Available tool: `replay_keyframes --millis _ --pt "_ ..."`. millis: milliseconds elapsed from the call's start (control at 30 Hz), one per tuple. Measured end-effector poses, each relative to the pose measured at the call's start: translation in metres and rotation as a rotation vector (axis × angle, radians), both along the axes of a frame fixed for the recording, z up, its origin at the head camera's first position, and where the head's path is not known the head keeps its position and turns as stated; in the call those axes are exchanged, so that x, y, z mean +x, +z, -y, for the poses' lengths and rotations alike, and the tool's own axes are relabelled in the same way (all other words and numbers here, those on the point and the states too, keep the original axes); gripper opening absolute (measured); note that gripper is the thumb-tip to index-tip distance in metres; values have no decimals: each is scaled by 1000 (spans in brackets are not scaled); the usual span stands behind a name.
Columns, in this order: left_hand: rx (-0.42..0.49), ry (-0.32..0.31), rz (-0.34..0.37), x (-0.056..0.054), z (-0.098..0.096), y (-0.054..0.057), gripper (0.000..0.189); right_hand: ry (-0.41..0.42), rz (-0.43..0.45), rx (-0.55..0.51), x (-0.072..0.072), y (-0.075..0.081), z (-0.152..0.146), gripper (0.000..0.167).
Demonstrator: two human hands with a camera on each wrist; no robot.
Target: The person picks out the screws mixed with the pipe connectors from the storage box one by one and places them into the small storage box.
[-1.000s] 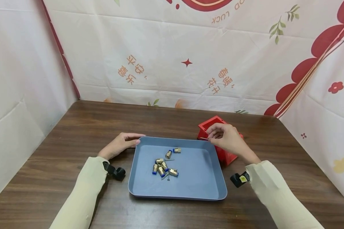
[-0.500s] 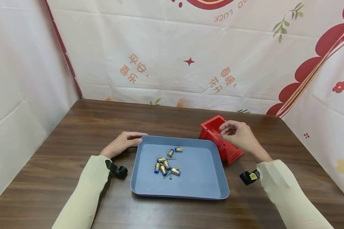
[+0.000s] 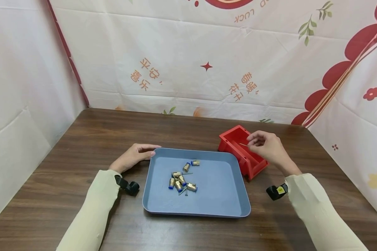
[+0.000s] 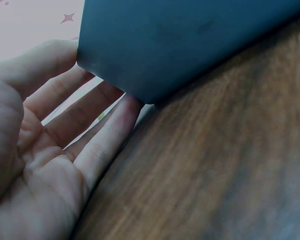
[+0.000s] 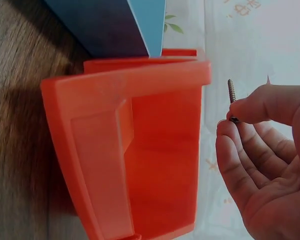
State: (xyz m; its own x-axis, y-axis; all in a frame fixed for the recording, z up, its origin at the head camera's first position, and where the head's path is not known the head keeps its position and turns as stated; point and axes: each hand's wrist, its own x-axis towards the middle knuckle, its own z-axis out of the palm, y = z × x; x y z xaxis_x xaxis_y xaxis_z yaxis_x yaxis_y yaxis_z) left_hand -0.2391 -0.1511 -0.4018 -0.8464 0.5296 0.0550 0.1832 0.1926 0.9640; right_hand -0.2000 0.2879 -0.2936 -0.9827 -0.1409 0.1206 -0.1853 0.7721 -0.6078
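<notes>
The head view looks forward and down over the tabletop (image 3: 163,130); close up, left wrist shares the far-left corner of the tray (image 3: 218,186), right wrist the red bin (image 3: 238,153).

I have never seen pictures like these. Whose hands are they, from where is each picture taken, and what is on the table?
No machine here: these are a person's bare hands. The wide picture comes from a camera worn on the head; the two close ones come from the left wrist camera and the right wrist camera.

On the brown table lies a blue-grey tray, holding brass fittings with blue ends and small screws. A red bin stands by its far right corner.

The left hand touches the tray's far left corner. The right hand pinches one screw above the bin.
</notes>
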Motion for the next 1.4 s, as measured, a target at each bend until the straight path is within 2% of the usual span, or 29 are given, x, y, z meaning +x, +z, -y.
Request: replay_keyframes --millis 533,733,933,1400 --pt "-12 6 4 1 0 1 40 -43 13 9 -2 -8 -11 26" --pt "-27 12 8 1 0 2 38 -47 59 -3 -2 -9 -11 33" --pt "-32 15 8 2 -1 4 40 -31 83 -7 -1 -9 -11 40" --pt "-32 20 13 2 -1 5 39 2 68 -22 -2 -5 -4 39"
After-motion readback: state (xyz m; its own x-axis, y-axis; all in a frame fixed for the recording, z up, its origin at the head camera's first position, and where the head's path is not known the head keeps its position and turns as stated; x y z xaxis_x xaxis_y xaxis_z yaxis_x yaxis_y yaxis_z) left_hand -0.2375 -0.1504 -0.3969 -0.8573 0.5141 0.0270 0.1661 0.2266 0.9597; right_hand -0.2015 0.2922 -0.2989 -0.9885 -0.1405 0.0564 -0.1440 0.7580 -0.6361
